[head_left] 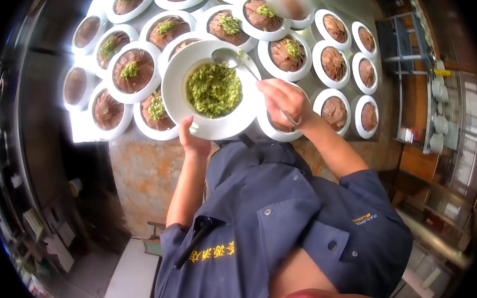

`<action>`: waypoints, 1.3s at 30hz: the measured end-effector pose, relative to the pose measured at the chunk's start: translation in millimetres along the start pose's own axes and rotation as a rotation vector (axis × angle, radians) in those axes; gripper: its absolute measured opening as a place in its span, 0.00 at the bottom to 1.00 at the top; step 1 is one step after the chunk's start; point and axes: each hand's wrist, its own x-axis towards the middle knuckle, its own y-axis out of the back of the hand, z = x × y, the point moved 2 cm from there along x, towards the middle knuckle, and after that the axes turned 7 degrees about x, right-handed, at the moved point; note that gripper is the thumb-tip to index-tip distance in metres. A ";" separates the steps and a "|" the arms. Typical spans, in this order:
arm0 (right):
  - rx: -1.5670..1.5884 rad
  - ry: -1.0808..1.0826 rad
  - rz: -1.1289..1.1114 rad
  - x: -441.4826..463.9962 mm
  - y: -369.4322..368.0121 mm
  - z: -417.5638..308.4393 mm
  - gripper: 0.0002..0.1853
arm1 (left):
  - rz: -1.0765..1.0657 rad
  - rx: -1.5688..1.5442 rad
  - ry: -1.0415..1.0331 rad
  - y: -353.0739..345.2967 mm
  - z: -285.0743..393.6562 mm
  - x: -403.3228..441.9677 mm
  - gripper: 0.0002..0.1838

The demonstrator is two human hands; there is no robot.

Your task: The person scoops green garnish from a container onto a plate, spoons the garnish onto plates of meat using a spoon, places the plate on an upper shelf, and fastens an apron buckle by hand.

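Note:
A wide white bowl (172, 93) of chopped green garnish (213, 90) is held over the front of the table. My left hand (192, 138) grips its near left rim, thumb on top. In my right hand (286, 103) is a metal spoon (224, 56), its head over the far right inside of the bowl, above the garnish. Around and below the bowl stand white dishes of sliced brown meat. Green garnish tops the meat in several, such as the dish at the left (115, 86); dishes on the right, such as one (317, 62), show only meat.
The metal table (350, 5) carries several rows of these dishes, some overlapping. A shelf rack with white cups (439, 93) stands at the right. Dark equipment lines the left side, and a white box (127, 284) is on the floor at the lower left.

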 end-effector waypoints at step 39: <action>-0.138 -0.417 0.464 -315.8 310.3 343.3 0.08 | -0.040 0.145 -0.003 -272.0 -330.5 -96.6 0.40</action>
